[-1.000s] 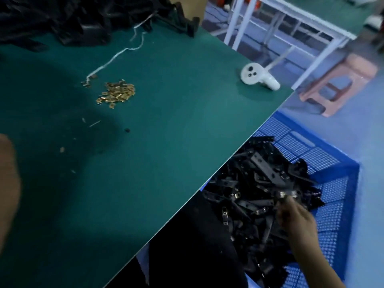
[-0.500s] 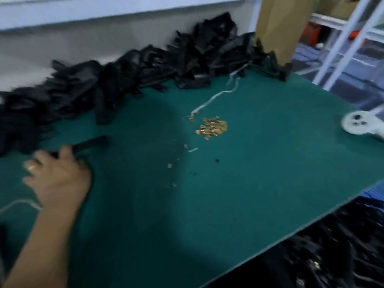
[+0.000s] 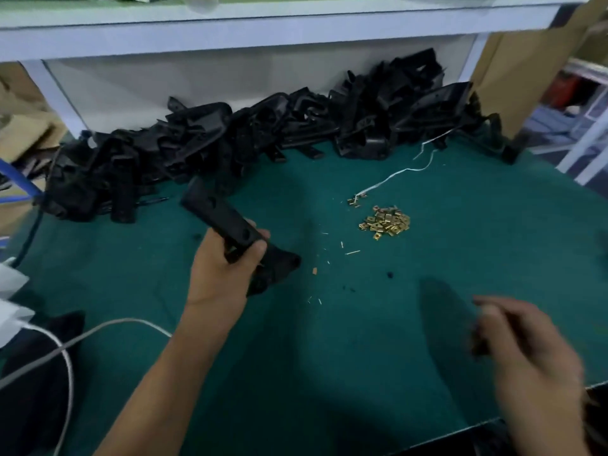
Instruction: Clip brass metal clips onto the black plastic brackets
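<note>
Fingers [image 3: 260,248] of left hand [image 3: 220,274] grip long, holed black bracket [image 3: 220,218].

Table: we see a green mat [image 3: 329,357] covering the work surface, with its near edge cutting across the lower right corner.
Shelf: above the far side of the table we find a white shelf board [image 3: 263,24] on white posts [image 3: 52,93], with a pale panel [image 3: 230,80] behind it.
Left side: we make out brown cardboard [image 3: 23,133] beyond the post, and a white cable [image 3: 70,363] looping over the table's near left corner.
Right side: we see a tall brown cardboard sheet [image 3: 523,67] standing at the table's far corner, and past it white frame legs [image 3: 589,143] on a bluish floor [image 3: 543,133].
Light: we note dim, even lighting, with soft shadows on the mat.
</note>
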Demonstrator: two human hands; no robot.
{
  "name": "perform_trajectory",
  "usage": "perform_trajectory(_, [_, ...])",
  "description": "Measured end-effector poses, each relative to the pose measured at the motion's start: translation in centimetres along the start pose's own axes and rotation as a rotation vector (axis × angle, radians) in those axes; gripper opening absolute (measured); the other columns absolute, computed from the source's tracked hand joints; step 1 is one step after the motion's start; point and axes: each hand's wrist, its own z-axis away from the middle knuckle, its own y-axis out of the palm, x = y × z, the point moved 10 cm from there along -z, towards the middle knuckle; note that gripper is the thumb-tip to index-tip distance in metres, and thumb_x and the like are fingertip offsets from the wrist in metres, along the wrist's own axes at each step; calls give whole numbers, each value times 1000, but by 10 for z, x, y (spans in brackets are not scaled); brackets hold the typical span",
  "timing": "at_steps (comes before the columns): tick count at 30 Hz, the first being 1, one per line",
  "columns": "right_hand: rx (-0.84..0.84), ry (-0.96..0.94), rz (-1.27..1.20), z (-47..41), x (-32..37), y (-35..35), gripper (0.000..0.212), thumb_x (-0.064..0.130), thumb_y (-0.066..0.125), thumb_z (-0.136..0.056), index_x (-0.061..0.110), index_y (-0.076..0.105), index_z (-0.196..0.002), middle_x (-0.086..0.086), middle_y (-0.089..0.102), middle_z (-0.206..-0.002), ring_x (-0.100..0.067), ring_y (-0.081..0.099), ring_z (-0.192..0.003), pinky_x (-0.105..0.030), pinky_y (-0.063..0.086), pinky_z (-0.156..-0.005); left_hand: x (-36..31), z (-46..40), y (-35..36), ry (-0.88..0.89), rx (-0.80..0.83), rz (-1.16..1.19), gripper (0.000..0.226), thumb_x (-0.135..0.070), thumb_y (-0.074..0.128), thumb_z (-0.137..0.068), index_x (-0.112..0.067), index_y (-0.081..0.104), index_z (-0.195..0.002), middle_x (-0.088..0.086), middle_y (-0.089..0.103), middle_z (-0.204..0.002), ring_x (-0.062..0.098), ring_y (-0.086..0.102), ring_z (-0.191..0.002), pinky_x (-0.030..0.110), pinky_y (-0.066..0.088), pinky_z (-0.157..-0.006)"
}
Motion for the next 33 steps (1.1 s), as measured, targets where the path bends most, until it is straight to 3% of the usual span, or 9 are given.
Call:
perform_trajectory(5, [470, 513, -391, 41, -23, 139, 31, 20, 70, -90, 3, 63, -115, -19, 75, -90, -30, 75, -76, -37, 61, -55, 33, 54, 67, -282, 41, 399, 16, -10, 74, -90, -17, 77, -104, 3, 78, -106, 22, 74, -101, 39, 58, -89])
perform_trajectory(8, [450, 456, -418, 25, -24, 150, 12, 2, 68, -96, 3, 68, -109, -16, 71, -81, -25, 71, -69, -31, 58, -57, 45, 72, 76, -325, 146, 165, 29, -47, 74, -85, -25, 77, -103, -6, 78, -102, 9, 72, -100, 35, 53, -92])
perform_trajectory(11, [456, 449, -428, 1, -31, 145, 12, 0, 63, -98, 6, 73, -96, -11, 68, -79, -17, 63, -65, -27, 52, -55, 47, 71, 57, -254, 129, -84, 18, -39, 79, -87, -28, 76, -101, -9, 76, -94, 3, 71, -88, 23, 52, -80])
perform_trajectory(18, [434, 484, -382, -24, -60, 130, 15, 16, 61, -102, 10, 73, -98, -9, 68, -85, -19, 62, -66, -26, 46, -49, 54, 100, 80, -650, 563, 80, 52, -59, 52, -96, -13, 74, -88, 9, 79, -92, 27, 66, -58, 27, 45, -43])
perform_trajectory(21, [461, 293, -129, -47, -56, 123, 12, 17, 66, -101, 22, 77, -98, -1, 72, -83, -16, 63, -65, -25, 47, -49, 39, 97, 76, -491, 591, -341, 55, -69, 43, -94, -25, 75, -86, -6, 77, -79, 17, 67, -54, 27, 48, -56])
perform_trajectory(24, [282, -69, 338, -89, -39, 102, 13, 20, 70, -97, 30, 78, -99, 14, 72, -88, -6, 66, -83, -18, 51, -75, 11, 85, 58, -178, 432, -877, 70, -86, 29, -78, -28, 68, -72, -11, 70, -63, 7, 63, -57, 27, 54, -72])
perform_trajectory(27, [297, -250, 622, -107, -35, 116, 16, 23, 68, -100, 24, 79, -112, 10, 67, -101, -13, 64, -92, -32, 53, -79, -32, 80, 56, 245, 186, -1039, 55, -74, 38, -83, -26, 56, -62, -13, 51, -52, 5, 42, -47, 26, 46, -48])
perform_trajectory(29, [311, -301, 805, -111, -40, 131, 22, 28, 65, -102, 28, 76, -121, 8, 58, -99, -19, 62, -88, -31, 47, -66, -43, 84, 55, 451, 82, -941, 26, -57, 52, -87, -36, 67, -84, -18, 62, -80, 8, 55, -70, 29, 50, -55])
perform_trajectory(33, [297, -327, 801, -117, -45, 134, 17, 32, 67, -100, 33, 76, -115, 11, 59, -100, -16, 63, -86, -29, 43, -64, 13, 70, 61, 376, 223, -1159, 64, -54, 45, -90, -17, 59, -140, 6, 56, -135, 29, 57, -122, 49, 50, -97])
